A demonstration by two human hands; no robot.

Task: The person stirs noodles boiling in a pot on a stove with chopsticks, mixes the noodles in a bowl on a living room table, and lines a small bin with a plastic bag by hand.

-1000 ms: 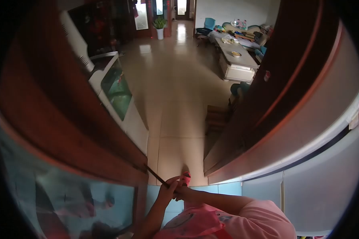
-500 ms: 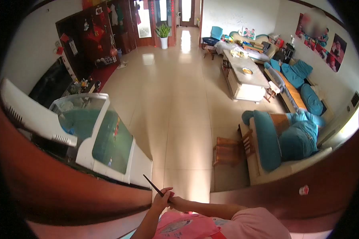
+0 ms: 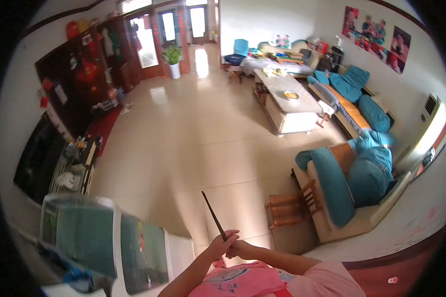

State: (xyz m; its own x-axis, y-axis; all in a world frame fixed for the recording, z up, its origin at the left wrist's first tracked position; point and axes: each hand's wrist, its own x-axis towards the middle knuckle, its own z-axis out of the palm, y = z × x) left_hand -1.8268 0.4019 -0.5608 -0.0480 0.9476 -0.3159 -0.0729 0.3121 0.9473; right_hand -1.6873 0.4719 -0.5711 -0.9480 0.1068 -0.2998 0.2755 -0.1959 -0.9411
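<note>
Both my hands meet in front of my pink top. A thin dark tapered stick slants up and to the left out of them; its exact kind I cannot make out. My left hand is closed round the lower part of the stick. Pressed against it from the right, my right hand has its fingers closed at the stick's bottom end, which the hands hide. The upper end of the stick points out over the tiled floor.
A fish tank with a white frame stands close on my left. To the right are a wooden chair and a sofa with blue cushions. Further off stand a long table and a potted plant.
My view has moved forward and turned somewhat right, bringing the fish tank lower at left. The stick stands more upright than before. Both hands stay together on it.
</note>
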